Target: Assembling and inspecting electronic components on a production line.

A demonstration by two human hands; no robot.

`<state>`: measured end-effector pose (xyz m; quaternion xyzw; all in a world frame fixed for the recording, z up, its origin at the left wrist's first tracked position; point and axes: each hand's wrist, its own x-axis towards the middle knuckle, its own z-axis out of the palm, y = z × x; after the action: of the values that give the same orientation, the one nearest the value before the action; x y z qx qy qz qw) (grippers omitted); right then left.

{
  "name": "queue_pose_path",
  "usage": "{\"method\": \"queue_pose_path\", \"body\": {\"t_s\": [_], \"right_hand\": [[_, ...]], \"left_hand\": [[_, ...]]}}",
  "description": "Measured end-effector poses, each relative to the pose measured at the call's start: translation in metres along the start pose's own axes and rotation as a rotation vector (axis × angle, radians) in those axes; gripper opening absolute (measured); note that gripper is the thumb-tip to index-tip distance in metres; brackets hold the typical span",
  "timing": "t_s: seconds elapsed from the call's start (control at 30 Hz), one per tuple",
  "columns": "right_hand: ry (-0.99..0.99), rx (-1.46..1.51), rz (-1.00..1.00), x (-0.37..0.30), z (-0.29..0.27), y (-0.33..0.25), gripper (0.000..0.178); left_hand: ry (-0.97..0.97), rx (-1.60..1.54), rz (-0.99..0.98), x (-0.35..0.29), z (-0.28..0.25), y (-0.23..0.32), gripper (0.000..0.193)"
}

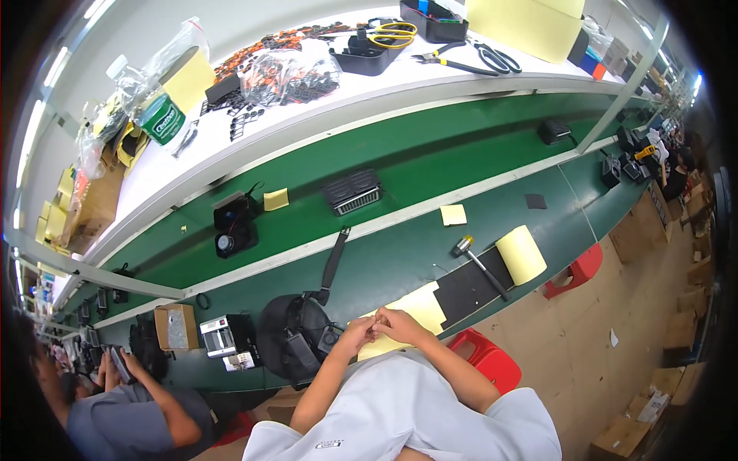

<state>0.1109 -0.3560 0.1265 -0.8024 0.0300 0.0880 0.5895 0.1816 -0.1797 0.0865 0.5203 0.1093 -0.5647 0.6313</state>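
Observation:
My left hand (359,336) and my right hand (397,325) meet close in front of my body, fingers bent and pressed together. Whatever is between the fingertips is hidden or too small to name. Beneath them, yellow paper (423,303) lies on the green bench. To the left of my left hand rests a black bag (275,332) with a strap (332,265) stretching away from me. On the right, a mallet (486,270) lies across a black sheet (461,298), beside a yellow paper roll (523,256).
A small white-and-black machine (223,338) and an open cardboard box (177,326) stand left of the bag. Black devices (352,192) sit on the green belt beyond. A shelf above carries pliers (461,65), scissors and a bottle (157,115). Another person (138,415) works at left.

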Motion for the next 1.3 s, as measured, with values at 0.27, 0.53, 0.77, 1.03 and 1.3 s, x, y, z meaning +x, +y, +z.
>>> {"method": "queue_pose_path", "body": {"t_s": [0.27,0.53,0.77,1.03,1.3], "right_hand": [[-0.109,-0.103,-0.038,0.032,0.021,0.015,0.020],[-0.162,-0.282,-0.006,0.018,0.025,0.023,0.020],[0.051,-0.205,0.324,-0.008,-0.003,0.031,0.024],[0.034,-0.251,0.423,0.011,-0.005,0.031,0.025],[0.017,-0.227,0.374,0.023,-0.008,0.042,0.022]], "left_hand": [[0.338,-0.298,0.317,-0.037,-0.057,0.039,0.010],[0.752,-0.357,0.716,-0.039,-0.225,0.193,0.014],[1.157,-0.079,0.676,0.002,-0.352,0.286,0.009],[1.728,0.789,0.303,0.050,-0.384,0.290,0.042],[1.608,0.472,0.261,0.042,-0.409,0.326,0.064]]}}
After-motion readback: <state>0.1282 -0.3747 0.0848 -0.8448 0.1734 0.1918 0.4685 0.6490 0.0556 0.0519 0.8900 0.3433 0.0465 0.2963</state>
